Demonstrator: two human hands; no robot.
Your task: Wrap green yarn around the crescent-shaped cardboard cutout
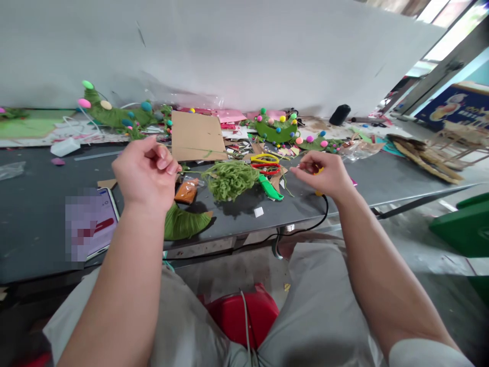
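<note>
Green yarn (231,181) lies in from the surface's (229,216) front edge, a strand (193,172) pinched in the left hand (143,176); the right hand (324,173) is narrow, its hold unclear. Hard pulling could snag loops on the scissors (264,165).

From here I see a pale wall (244,56) rising at twelve o'clock behind a long dark grey table (30,204). Bright daylight enters through windows (451,38) at one to two o'clock. A blue printed panel (454,109) stands at two, green bins (464,224) at four, and a red stool (244,313) at six.
</note>
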